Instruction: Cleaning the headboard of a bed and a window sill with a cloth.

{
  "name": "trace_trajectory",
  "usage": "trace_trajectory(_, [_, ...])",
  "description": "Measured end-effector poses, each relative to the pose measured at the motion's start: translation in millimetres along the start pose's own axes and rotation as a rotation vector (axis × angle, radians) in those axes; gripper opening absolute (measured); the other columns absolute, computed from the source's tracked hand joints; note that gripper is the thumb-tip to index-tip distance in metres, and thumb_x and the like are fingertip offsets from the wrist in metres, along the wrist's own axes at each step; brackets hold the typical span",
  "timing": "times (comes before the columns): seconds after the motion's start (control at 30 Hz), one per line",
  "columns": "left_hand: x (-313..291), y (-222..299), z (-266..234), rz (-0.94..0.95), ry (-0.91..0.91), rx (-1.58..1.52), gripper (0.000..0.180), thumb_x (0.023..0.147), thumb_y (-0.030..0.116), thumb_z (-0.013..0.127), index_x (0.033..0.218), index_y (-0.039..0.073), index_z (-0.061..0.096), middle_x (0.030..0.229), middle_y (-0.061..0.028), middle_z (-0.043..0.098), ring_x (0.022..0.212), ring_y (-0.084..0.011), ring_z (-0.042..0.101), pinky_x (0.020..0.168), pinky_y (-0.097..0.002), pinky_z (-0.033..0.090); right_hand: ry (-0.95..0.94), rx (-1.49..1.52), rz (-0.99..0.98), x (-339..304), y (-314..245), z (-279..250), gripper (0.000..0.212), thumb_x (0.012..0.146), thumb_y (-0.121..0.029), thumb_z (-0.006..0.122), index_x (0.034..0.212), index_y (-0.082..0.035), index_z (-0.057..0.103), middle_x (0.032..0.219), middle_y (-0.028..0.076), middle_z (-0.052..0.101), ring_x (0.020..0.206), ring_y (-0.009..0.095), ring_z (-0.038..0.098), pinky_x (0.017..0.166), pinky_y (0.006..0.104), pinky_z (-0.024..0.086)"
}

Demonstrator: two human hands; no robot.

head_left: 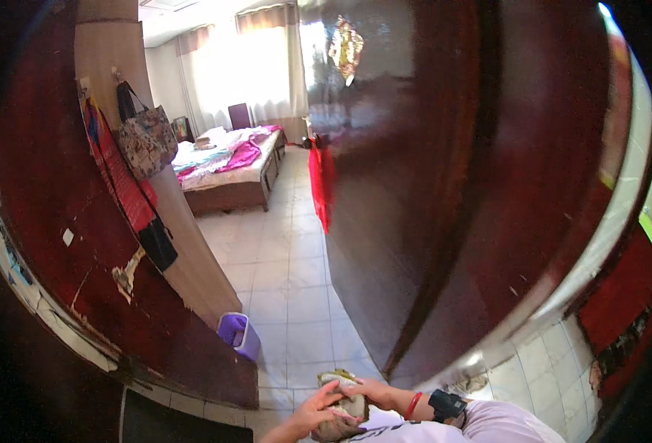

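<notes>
Close to my body at the bottom of the head view, I hold a bundle of folded cloth [352,407], greyish with an olive-green edge. My left hand [317,409] grips its left side. From the right, my right hand [372,391] has its fingers over the top of the same bundle. A red band and a black strapped device [447,406] are on my right wrist. The bundle's lower part runs out of sight against my light shirt.
A dark door [407,170] stands ajar on the right, with red cloth [320,188] at its handle. A purple bin [246,341] is beside the left frame. A patterned bag [147,140] hangs above. Beyond the tiled floor [267,258] is a bed [226,196] with pink bedding.
</notes>
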State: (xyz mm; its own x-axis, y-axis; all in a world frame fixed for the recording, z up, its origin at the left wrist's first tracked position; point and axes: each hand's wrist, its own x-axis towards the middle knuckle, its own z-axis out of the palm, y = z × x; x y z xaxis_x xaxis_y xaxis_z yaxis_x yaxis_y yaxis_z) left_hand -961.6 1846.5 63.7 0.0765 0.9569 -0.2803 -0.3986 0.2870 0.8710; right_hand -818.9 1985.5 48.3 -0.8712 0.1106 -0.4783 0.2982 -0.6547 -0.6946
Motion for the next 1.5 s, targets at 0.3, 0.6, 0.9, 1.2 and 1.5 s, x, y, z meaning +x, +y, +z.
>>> trace_trajectory(0.3, [16.2, 36.0, -149.2, 0.159, 0.595, -0.175, 0.062, 0.071, -0.002, 0.057, 0.128, -0.001, 0.032, 0.117, -0.0153, 0.051, 0.083, -0.0154, 0.057, 0.062, -0.0224, 0.047, 0.069, 0.019, -0.087, 175.5, -93.0, -29.6, 0.052, 0.073, -0.027, 0.064, 0.115, -0.004, 0.045, 0.097, 0.007, 0.057, 0.085, 0.016, 0.057, 0.074, 0.0283, 0.046])
trace_trajectory(0.6, [38.9, 63.8, -264.9, -0.028, 0.961, -0.358, 0.05, 0.068, -0.008, 0.048, 0.117, -0.008, 0.042, 0.107, -0.0192, 0.056, 0.063, -0.0143, 0.054, 0.052, -0.0241, 0.046, 0.039, 0.027, -0.101, 297.3, -225.7, -31.7, 0.05, 0.075, -0.027, 0.061, 0.116, -0.005, 0.044, 0.101, 0.006, 0.055, 0.092, 0.017, 0.054, 0.08, 0.03, 0.043])
trace_trajectory(0.9, [177.4, 177.8, -399.0, 0.127, 0.8, -0.545, 0.045, 0.066, -0.009, 0.045, 0.111, -0.009, 0.044, 0.1, -0.0178, 0.058, 0.062, -0.0168, 0.056, 0.048, -0.0249, 0.047, 0.292, 0.143, -0.163, 413.0, -346.7, -79.7, 0.039, 0.076, -0.025, 0.056, 0.108, -0.002, 0.052, 0.099, 0.007, 0.059, 0.09, 0.02, 0.056, 0.079, 0.0322, 0.045])
trace_trajectory(1.2, [267.2, 216.9, -499.9, 0.069, 0.771, -0.432, 0.05, 0.064, -0.008, 0.047, 0.114, -0.008, 0.044, 0.103, -0.018, 0.058, 0.069, -0.0184, 0.059, 0.053, -0.0238, 0.048, 0.359, 0.219, -0.29, 563.2, -427.3, -180.5, 0.04, 0.074, -0.025, 0.059, 0.107, -0.004, 0.05, 0.096, 0.009, 0.059, 0.086, 0.023, 0.059, 0.077, 0.0369, 0.047])
trace_trajectory(1.5, [324.5, 338.5, -598.9, 0.133, 1.051, -0.3, 0.041, 0.069, -0.009, 0.053, 0.109, -0.003, 0.051, 0.106, -0.0109, 0.056, 0.092, -0.0171, 0.054, 0.076, -0.0265, 0.045, 0.138, -0.021, -0.082, 714.5, -592.0, -147.2, 0.048, 0.069, -0.022, 0.066, 0.111, -0.007, 0.047, 0.1, 0.005, 0.056, 0.09, 0.018, 0.054, 0.077, 0.0322, 0.043])
